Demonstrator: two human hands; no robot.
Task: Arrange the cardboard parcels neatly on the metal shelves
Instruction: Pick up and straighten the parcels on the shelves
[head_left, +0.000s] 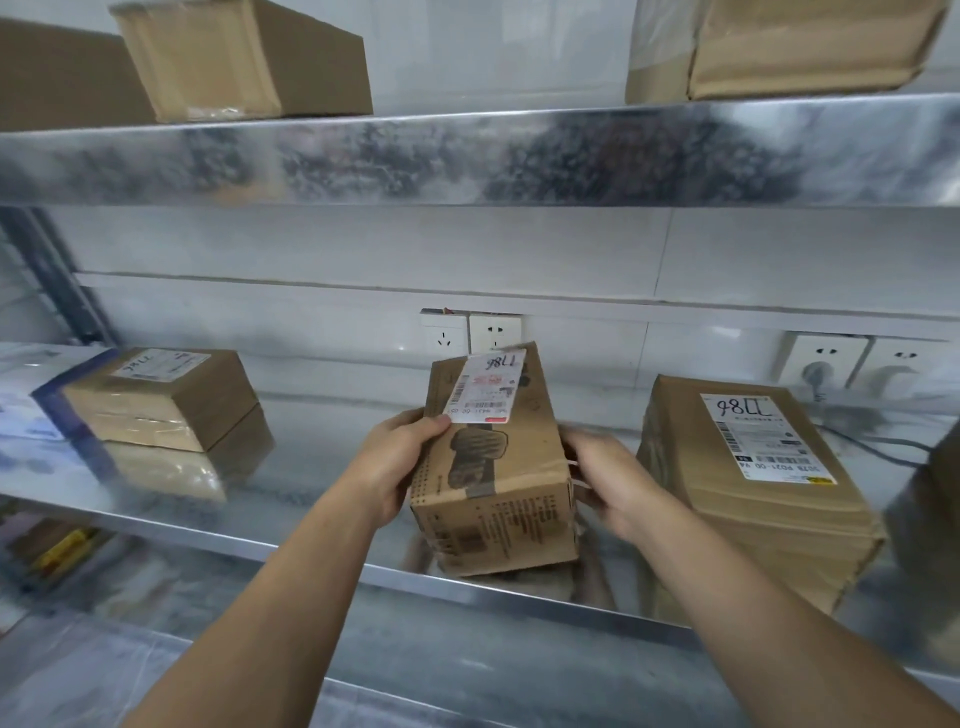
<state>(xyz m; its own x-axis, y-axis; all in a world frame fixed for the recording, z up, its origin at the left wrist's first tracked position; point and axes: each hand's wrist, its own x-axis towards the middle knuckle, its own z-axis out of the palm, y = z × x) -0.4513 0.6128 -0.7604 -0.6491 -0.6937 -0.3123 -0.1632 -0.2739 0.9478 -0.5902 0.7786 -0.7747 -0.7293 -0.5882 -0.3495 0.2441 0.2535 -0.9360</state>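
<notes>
I had both hands on the box (493, 483). My left hand (400, 462) gripped its left side, thumb lying over the lower corner of the white label (485, 387). My right hand (608, 483) clasped the right side, fingers curled against the cardboard. The box stood tall at the front edge of the middle shelf (260, 545), leaning slightly left. I could not tell whether its base rested on the metal or hung just above it. The label on its top face carried handwritten digits.

To my right a wider parcel (753, 478) sat on the same shelf, near the box but not touching it, with its own label up. Well off to my left a smaller parcel (166, 400) sat farther back, beside something blue and white (31, 415) that was too blurred to make out. Wall sockets (470, 332) showed behind the box, and another pair (826, 358) behind the wider parcel, with a dark cable (883, 444) trailing across the shelf there. On the top shelf (467, 156) stood two more parcels, one at the left (244, 57) and one at the right (795, 47).
</notes>
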